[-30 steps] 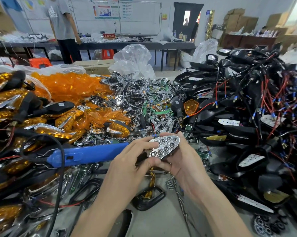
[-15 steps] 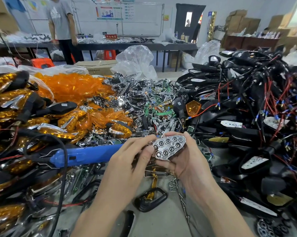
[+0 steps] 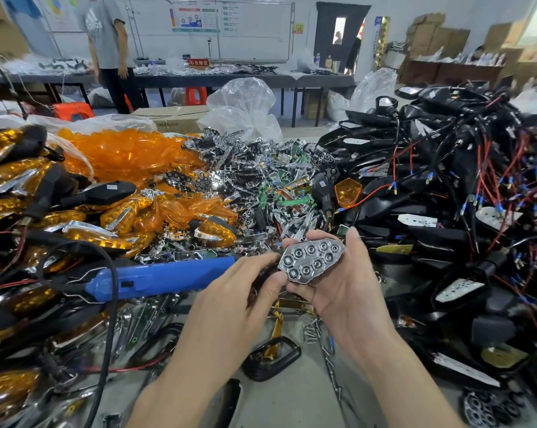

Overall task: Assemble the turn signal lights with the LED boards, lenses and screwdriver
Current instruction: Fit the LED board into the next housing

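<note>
A chrome reflector piece [image 3: 311, 260] with several hexagonal LED cups sits in front of me at the table's middle. My right hand [image 3: 343, 285] holds it from below and behind, fingers curled round its edges. My left hand [image 3: 242, 301] pinches its lower left corner with thumb and fingertips. The blue electric screwdriver [image 3: 159, 278] lies on the table just left of my left hand, its cable looping down. What is behind the reflector in my right palm is hidden.
Amber lenses [image 3: 128, 156] and finished amber lights [image 3: 106, 220] pile up at the left. Chrome reflectors and green LED boards [image 3: 267, 186] heap at centre. Black housings with red wires [image 3: 446, 196] fill the right. Loose screws [image 3: 315, 333] lie below my hands. A person [image 3: 106, 47] stands at a far table.
Both hands with the chrome reflector have risen slightly and shifted right. The reflector has tilted a little more toward me. The screwdriver has not moved.
</note>
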A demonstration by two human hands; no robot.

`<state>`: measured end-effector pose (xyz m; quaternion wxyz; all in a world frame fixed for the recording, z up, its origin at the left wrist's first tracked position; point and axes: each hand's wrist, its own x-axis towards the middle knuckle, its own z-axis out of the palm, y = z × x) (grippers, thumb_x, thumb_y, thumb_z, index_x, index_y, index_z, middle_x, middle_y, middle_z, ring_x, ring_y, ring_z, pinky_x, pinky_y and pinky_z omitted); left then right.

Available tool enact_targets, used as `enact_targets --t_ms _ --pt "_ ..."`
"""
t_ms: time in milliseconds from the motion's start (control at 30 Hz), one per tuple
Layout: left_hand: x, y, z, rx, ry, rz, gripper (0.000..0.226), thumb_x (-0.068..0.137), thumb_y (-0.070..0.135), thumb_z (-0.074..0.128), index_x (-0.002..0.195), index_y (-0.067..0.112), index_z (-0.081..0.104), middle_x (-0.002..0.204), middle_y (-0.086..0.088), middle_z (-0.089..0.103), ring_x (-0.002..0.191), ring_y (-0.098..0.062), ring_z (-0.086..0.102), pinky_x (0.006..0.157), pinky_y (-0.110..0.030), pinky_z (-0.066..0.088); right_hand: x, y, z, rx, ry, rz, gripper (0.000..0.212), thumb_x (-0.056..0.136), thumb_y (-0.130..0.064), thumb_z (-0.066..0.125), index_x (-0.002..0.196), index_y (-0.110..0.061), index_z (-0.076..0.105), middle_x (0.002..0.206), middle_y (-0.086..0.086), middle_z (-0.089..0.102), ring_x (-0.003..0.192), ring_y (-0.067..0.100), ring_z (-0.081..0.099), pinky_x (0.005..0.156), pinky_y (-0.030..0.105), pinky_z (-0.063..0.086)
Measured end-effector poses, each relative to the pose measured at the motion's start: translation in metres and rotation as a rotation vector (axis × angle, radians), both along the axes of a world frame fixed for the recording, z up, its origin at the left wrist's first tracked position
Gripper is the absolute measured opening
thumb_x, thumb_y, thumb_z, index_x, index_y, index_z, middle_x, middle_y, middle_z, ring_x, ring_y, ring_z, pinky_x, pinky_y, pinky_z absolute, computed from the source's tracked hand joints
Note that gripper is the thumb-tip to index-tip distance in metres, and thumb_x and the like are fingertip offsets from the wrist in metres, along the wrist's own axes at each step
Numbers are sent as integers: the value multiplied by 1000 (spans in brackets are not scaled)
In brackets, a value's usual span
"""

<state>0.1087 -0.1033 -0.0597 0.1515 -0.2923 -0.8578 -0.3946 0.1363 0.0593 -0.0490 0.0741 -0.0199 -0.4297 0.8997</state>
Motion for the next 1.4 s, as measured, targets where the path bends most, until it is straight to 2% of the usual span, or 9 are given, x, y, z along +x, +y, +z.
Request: enact_targets --t_ms 100,167,300,400,533,667,933,1200,1400 --pt "2 2 1 -40 66 23 32 98 59 37 124 46 50 102 31 60 96 3 58 70 -25 55 -1 -5 -2 56 7 -28 37 80 -41 80 104 -18 64 112 18 75 87 24 74 66 33 61" --pt "4 4 1 -59 107 43 35 99 55 38 124 38 55 103 23 63 90 -1 60 64 -29 56 -1 -6 -5 65 31 -32 33 80 -19 74 110 -18 59 112 18 75 91 24 74 70 34 61" --pt "8 5 5 -80 137 60 37 100 53 37 127 36 55 102 21 62 84 -4 60 57 -27 54 0 -3 -6 68 38 -76 36 83 -7 78 112 -16 57 111 18 75 91 26 73 68 33 61" --pt "7 1 7 -67 91 72 41 98 56 34 129 38 53 95 22 67 83 -1 60 57 -26 53 -1 0 -5 41 48 -133 32 80 -12 72 109 -17 58 109 18 75 89 30 74 59 29 58" --pt "3 -4 8 -172 86 84 32 94 55 33 119 42 49 73 17 66 59 -7 62 52 -37 53 -2 10 -4 25 61 -235 32 81 -12 71 109 -17 56 108 18 75 87 31 75 53 26 54" --pt "4 -5 5 -206 60 70 10 93 49 41 99 41 45 62 17 59 56 -6 56 49 -27 47 -3 16 -5 3 68 -322 36 81 -11 71 112 -20 55 101 14 76 83 29 74 49 26 53" --pt "4 -3 8 -218 103 74 12 95 47 47 102 40 54 59 15 57 53 -6 56 46 -29 47 -4 13 -6 29 113 -291 34 90 -10 66 120 -18 51 102 14 75 85 27 73 55 25 54" --pt "4 -4 13 -153 124 103 39 91 58 36 107 42 68 58 10 63 53 -11 62 48 -38 52 -1 13 -5 13 131 -243 38 88 -13 66 122 -16 49 110 19 75 88 26 74 58 23 55" --pt "5 -5 15 -174 200 129 26 95 49 50 101 37 71 59 14 61 51 -5 59 43 -32 50 2 6 -6 31 83 -55 32 86 -28 72 113 -14 61 117 20 74 106 37 73 71 32 62"
